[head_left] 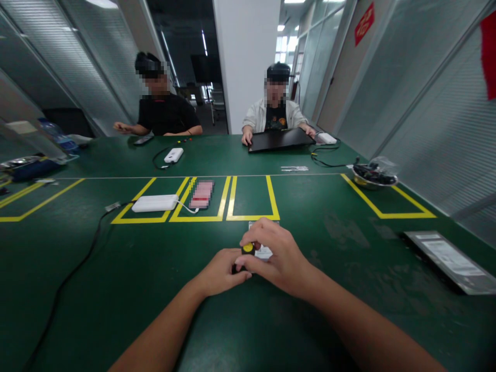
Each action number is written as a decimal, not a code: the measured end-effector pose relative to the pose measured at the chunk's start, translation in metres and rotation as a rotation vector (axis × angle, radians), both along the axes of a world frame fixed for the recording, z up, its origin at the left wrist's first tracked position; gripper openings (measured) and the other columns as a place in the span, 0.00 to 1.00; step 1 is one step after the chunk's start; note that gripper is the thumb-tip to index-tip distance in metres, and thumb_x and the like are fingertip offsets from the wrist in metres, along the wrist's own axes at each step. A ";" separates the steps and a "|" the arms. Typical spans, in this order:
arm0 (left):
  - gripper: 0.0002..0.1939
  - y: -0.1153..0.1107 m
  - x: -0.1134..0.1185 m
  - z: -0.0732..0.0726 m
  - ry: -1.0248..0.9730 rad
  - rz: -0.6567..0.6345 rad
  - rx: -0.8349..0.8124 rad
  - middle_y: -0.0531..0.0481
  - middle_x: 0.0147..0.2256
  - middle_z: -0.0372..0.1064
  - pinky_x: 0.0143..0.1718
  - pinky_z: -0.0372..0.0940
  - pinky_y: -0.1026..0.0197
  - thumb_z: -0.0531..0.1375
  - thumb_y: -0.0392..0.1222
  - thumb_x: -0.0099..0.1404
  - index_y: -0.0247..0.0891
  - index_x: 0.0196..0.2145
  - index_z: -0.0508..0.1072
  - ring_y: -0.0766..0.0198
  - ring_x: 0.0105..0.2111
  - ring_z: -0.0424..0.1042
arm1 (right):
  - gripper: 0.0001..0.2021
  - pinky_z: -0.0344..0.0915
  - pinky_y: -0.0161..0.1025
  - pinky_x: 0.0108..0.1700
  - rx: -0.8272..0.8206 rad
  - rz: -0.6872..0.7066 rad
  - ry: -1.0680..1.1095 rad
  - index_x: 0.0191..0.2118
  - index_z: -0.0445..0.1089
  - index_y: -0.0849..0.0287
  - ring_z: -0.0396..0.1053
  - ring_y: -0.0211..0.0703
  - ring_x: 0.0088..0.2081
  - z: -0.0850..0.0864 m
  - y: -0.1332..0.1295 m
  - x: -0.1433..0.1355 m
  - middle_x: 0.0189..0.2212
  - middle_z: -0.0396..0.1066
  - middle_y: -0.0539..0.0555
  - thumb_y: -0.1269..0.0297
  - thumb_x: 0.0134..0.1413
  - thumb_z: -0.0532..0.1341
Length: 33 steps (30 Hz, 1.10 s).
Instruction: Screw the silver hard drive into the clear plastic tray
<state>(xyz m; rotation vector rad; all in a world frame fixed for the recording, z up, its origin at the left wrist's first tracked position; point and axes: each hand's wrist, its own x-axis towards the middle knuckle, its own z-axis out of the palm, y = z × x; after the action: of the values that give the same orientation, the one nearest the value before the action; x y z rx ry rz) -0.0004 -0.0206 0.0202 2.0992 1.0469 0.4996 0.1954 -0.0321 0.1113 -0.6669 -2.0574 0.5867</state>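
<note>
A yellow-topped knob (248, 249) is pinched between nearly closed fingers of the right hand (277, 250); the left hand (220, 271) is curled beside, hold unclear. If squeezed unevenly, it could be dropped.

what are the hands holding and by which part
A small yellow-topped black object: the right hand holds its yellow-topped end between thumb and fingers; whether the left hand grips it is unclear.

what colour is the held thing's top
The held thing's top is yellow, edged black, in the head view.
</note>
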 end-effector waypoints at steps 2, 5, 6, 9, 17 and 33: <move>0.07 0.000 0.000 -0.001 0.002 0.007 0.010 0.53 0.28 0.65 0.33 0.60 0.63 0.62 0.40 0.58 0.36 0.28 0.68 0.63 0.31 0.65 | 0.07 0.61 0.36 0.39 -0.002 -0.027 0.007 0.38 0.71 0.62 0.65 0.38 0.37 0.000 0.000 0.001 0.34 0.66 0.52 0.70 0.53 0.67; 0.07 -0.001 0.001 -0.003 -0.001 0.015 0.015 0.55 0.27 0.63 0.30 0.58 0.65 0.62 0.39 0.58 0.36 0.27 0.67 0.65 0.28 0.63 | 0.09 0.62 0.37 0.41 -0.009 -0.039 0.009 0.41 0.72 0.62 0.66 0.39 0.39 -0.001 0.001 0.001 0.37 0.67 0.53 0.68 0.55 0.66; 0.06 -0.001 0.001 -0.004 -0.002 0.015 0.015 0.55 0.26 0.62 0.29 0.57 0.65 0.62 0.39 0.58 0.36 0.28 0.67 0.66 0.27 0.63 | 0.09 0.63 0.37 0.41 -0.006 -0.050 0.010 0.42 0.72 0.62 0.66 0.39 0.39 -0.001 0.001 0.002 0.37 0.67 0.54 0.68 0.55 0.66; 0.06 -0.001 0.002 -0.006 -0.004 0.016 0.012 0.56 0.26 0.61 0.27 0.54 0.66 0.62 0.38 0.58 0.36 0.29 0.67 0.67 0.26 0.61 | 0.08 0.65 0.38 0.43 0.025 -0.057 0.016 0.43 0.72 0.62 0.68 0.39 0.40 -0.001 0.002 0.002 0.38 0.70 0.54 0.73 0.56 0.62; 0.06 -0.001 0.002 -0.005 -0.001 0.008 0.014 0.57 0.25 0.60 0.27 0.52 0.66 0.61 0.38 0.58 0.36 0.28 0.67 0.68 0.26 0.60 | 0.08 0.67 0.40 0.45 0.039 -0.064 0.005 0.42 0.74 0.61 0.69 0.41 0.42 0.000 0.000 0.001 0.40 0.71 0.56 0.70 0.57 0.63; 0.07 0.000 0.001 -0.005 0.001 0.012 0.015 0.56 0.26 0.61 0.28 0.53 0.65 0.61 0.39 0.58 0.36 0.27 0.66 0.67 0.27 0.60 | 0.13 0.66 0.44 0.51 0.050 -0.022 0.045 0.46 0.72 0.58 0.70 0.43 0.48 -0.002 0.000 0.000 0.46 0.73 0.56 0.73 0.56 0.61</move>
<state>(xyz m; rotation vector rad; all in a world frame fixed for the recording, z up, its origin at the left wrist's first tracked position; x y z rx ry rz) 0.0005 -0.0210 0.0150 2.1077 1.0596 0.5141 0.1955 -0.0316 0.1096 -0.6409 -2.0143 0.5306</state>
